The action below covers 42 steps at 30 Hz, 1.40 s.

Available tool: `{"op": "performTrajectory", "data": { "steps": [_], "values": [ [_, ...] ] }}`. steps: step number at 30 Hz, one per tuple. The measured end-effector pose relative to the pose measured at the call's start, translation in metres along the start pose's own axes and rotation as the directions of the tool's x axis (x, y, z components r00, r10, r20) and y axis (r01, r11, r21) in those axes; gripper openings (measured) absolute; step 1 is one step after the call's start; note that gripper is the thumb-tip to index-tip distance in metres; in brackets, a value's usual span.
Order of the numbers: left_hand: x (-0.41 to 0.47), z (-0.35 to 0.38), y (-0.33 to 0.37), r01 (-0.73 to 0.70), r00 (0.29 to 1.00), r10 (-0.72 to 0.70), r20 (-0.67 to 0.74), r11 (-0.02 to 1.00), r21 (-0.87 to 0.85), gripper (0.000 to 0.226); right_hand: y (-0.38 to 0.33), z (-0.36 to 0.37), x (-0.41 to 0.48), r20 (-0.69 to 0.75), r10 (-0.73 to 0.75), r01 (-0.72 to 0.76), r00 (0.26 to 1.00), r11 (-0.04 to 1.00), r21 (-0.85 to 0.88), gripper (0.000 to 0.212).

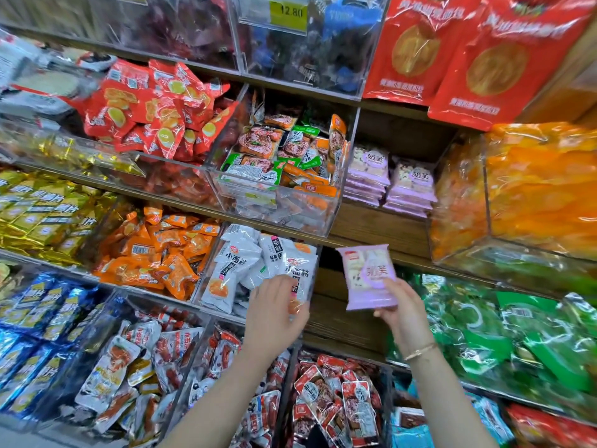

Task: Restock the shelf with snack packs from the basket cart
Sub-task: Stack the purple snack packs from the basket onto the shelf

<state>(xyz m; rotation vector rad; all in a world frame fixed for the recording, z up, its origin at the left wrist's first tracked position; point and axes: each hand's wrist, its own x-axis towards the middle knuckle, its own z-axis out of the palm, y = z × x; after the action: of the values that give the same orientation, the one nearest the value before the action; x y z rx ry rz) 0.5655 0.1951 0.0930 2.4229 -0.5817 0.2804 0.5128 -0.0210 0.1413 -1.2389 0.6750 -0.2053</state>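
My right hand pinches a pale purple snack pack by its lower edge and holds it upright in front of a bare wooden shelf gap. Two stacks of the same purple packs stand on the wooden shelf one level up, behind and above the held pack. My left hand reaches to the front corner of a clear bin of white snack packs, fingers curled at its edge; whether it holds anything is unclear. The basket cart is out of view.
Clear acrylic bins fill the shelves: red packs upper left, green and orange packs centre, orange packs, gold and blue packs at left, red meat packs below, green bags and orange dried fruit at right.
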Motion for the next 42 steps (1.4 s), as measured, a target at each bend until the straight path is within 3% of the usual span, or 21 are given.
{"op": "performTrajectory", "data": {
  "steps": [3,6,16,19,22,24,25,27,28,30,33,36,42],
  "values": [
    [-0.003,0.01,-0.01,-0.149,0.978,0.119,0.169,0.974,0.173,0.068,-0.023,-0.003,0.018,-0.078,-0.059,0.07,0.995,0.986,0.15,0.01],
    [-0.007,0.017,-0.018,-0.224,0.949,0.138,0.282,0.927,0.3,0.076,-0.053,0.011,0.045,-0.158,-0.097,0.131,0.983,0.966,0.224,0.011],
    [-0.005,0.02,-0.02,-0.23,0.952,0.138,0.274,0.912,0.34,0.077,-0.13,0.035,0.129,-0.304,-0.052,0.176,0.951,0.901,0.397,0.014],
    [-0.005,0.022,-0.02,-0.231,0.954,0.142,0.265,0.91,0.345,0.077,-0.12,0.036,0.124,-0.303,-0.124,0.253,0.945,0.863,0.437,0.04],
    [-0.006,0.023,-0.021,-0.236,0.957,0.155,0.246,0.907,0.348,0.076,-0.1,0.036,0.116,-0.368,-0.199,0.321,0.908,0.895,0.31,0.063],
    [-0.006,0.024,-0.021,-0.236,0.958,0.158,0.24,0.91,0.341,0.076,-0.085,0.036,0.105,-0.426,-0.364,0.36,0.828,0.928,-0.094,0.062],
    [-0.006,0.024,-0.021,-0.235,0.959,0.159,0.236,0.911,0.338,0.075,-0.078,0.034,0.102,-0.4,-0.515,0.388,0.758,0.849,-0.357,0.06],
    [-0.007,0.025,-0.021,-0.232,0.96,0.161,0.228,0.915,0.33,0.075,-0.073,0.031,0.102,-0.188,-0.77,0.402,0.61,0.505,-0.764,0.056],
    [-0.007,0.025,-0.022,-0.23,0.961,0.161,0.226,0.917,0.326,0.075,-0.075,0.032,0.106,-0.065,-0.812,0.371,0.58,0.335,-0.866,0.056],
    [-0.006,0.025,-0.022,-0.227,0.961,0.157,0.227,0.917,0.327,0.075,-0.085,0.034,0.12,0.107,-0.773,0.292,0.626,0.105,-0.951,0.059],
    [-0.006,0.024,-0.023,-0.227,0.959,0.153,0.24,0.92,0.321,0.076,-0.096,0.032,0.142,0.263,-0.645,0.242,0.718,-0.123,-0.962,0.064],
    [-0.006,0.026,-0.024,-0.224,0.956,0.148,0.252,0.925,0.306,0.077,-0.101,0.02,0.156,0.308,-0.606,0.24,0.733,-0.194,-0.951,0.068],
    [-0.006,0.024,-0.023,-0.219,0.952,0.138,0.273,0.932,0.29,0.077,-0.107,0.019,0.155,0.327,-0.587,0.272,0.741,-0.183,-0.945,0.069]
  ]
}}
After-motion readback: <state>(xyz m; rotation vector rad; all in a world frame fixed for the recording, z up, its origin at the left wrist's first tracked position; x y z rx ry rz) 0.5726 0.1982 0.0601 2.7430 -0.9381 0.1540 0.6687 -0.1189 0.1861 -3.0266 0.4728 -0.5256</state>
